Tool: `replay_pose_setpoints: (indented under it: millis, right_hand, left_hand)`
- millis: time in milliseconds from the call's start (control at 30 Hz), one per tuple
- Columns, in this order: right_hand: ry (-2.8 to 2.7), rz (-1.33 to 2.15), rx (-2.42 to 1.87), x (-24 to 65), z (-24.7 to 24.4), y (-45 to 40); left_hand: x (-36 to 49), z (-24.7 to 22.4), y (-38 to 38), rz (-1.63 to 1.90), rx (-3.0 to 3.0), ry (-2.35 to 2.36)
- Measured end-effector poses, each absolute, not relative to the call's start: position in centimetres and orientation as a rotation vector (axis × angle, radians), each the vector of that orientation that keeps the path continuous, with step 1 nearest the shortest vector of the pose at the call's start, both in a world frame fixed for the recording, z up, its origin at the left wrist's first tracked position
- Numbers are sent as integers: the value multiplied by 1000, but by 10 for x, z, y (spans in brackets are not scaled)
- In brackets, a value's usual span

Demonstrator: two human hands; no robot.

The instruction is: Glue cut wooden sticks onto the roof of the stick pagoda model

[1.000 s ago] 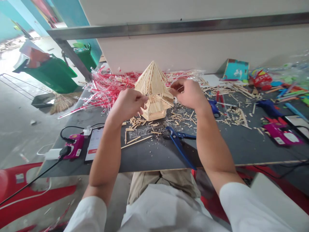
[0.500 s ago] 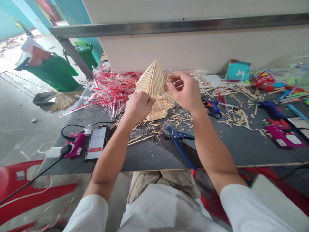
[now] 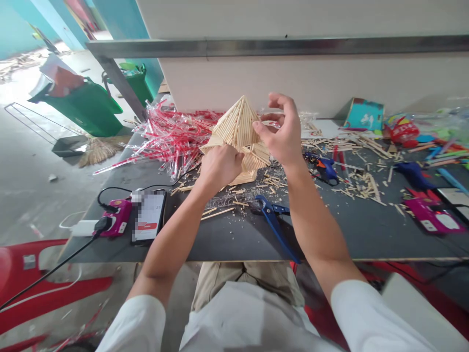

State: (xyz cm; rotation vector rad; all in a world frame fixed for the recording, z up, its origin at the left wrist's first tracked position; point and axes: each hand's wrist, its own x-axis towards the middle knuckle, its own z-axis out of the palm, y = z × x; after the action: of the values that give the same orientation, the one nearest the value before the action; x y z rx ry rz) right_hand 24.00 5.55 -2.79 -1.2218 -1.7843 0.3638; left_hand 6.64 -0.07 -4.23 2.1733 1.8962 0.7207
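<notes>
A model pavilion (image 3: 236, 122) made of pale wooden sticks stands on the table, with a pointed roof, flared lower tiers and a stepped stick base. My left hand (image 3: 222, 168) is closed at its front left, curled against the lower tier; the fingertips are hidden behind the hand. At the right side of the roof, my right hand (image 3: 282, 129) is open, fingers spread, the thumb close to the roof's edge. Whether the thumb touches it I cannot tell. Nearer me lie a blue-handled cutter (image 3: 274, 225), a clear ruler (image 3: 227, 201) and a few loose sticks (image 3: 218, 214).
Red-and-clear plastic wrappers (image 3: 172, 137) are heaped behind the model to the left. Right of it are scattered stick pieces (image 3: 366, 186) and a blue glue gun (image 3: 326, 168). A phone (image 3: 152, 215) and a purple power strip (image 3: 119, 215) lie at the left, with cables across the table.
My right hand has opened wider and its fingers have lifted from the roof edge. My left hand stays at the model. The whole view has shifted slightly.
</notes>
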Motion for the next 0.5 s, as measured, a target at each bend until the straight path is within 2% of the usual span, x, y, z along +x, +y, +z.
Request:
replay_pose_setpoints:
  millis: [500]
  right_hand:
    - [-1848, 219, -1200, 229, -40, 92]
  left_hand:
    - [68, -38, 1, 708, 2118, 1870]
